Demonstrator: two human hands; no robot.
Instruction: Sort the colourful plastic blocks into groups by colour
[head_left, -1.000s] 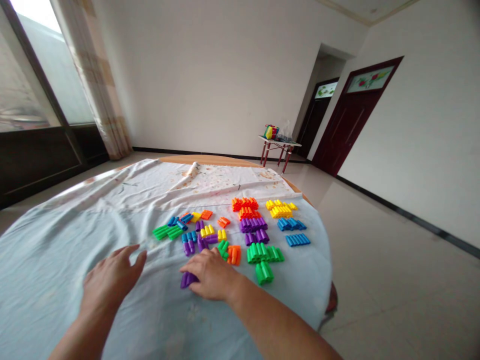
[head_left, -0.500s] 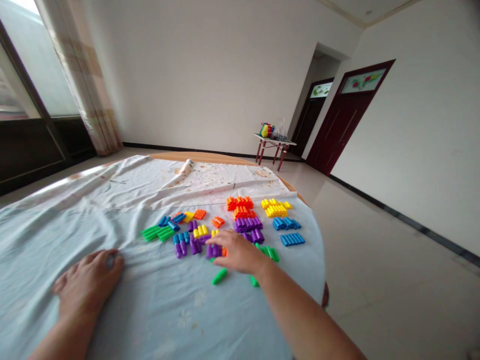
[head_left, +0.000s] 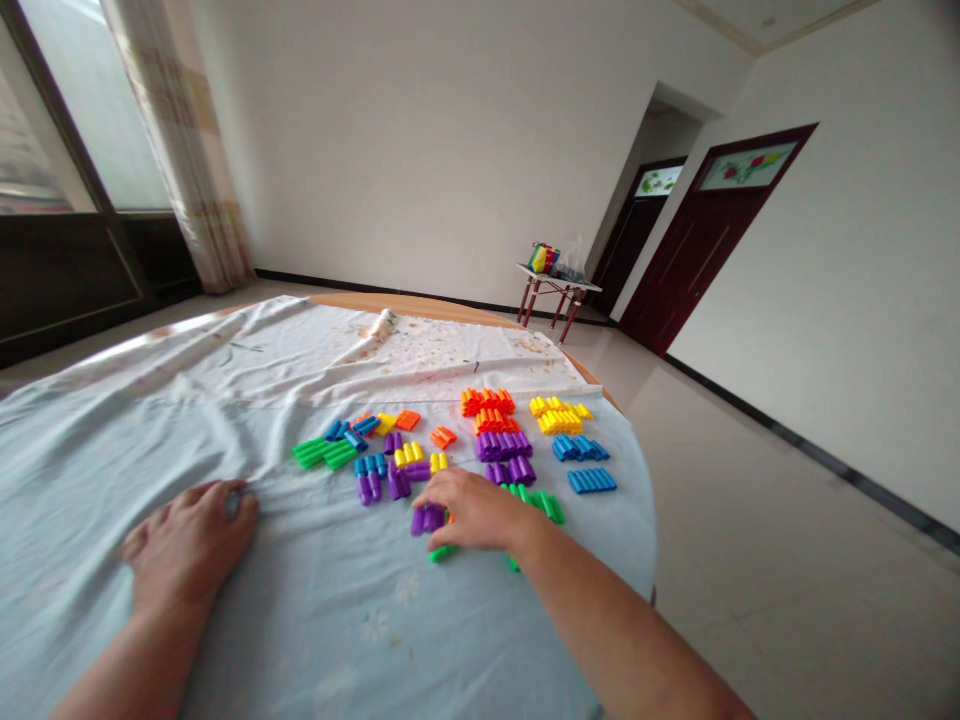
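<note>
My right hand [head_left: 476, 510] reaches in low over the table, its fingers and thumb closed around a purple plastic piece [head_left: 428, 519] made of short joined tubes. A bit of orange shows beneath the fingers. Just below the thumb lies a green plastic piece [head_left: 441, 553], partly covered. My left hand [head_left: 191, 545] rests on the cloth, fingers spread, holding nothing. Between the hands is a loose mix of pieces: green ones [head_left: 324, 453], a yellow one [head_left: 409, 455] and purple ones [head_left: 397, 482]. Green pieces [head_left: 551, 508] also show beyond my right wrist.
Sorted by colour on the right stand orange pieces [head_left: 487, 402], purple pieces [head_left: 502, 446], yellow pieces [head_left: 559, 421] and blue pieces [head_left: 592, 481]. A wrinkled light-blue cloth [head_left: 315, 600] covers the round table. A small side table [head_left: 559, 278] with bags stands by the far wall.
My right hand has drawn the purple piece slightly towards me, away from the other purple ones. It now partly covers the green piece. My left hand stays on the cloth; the view has shifted slightly.
</note>
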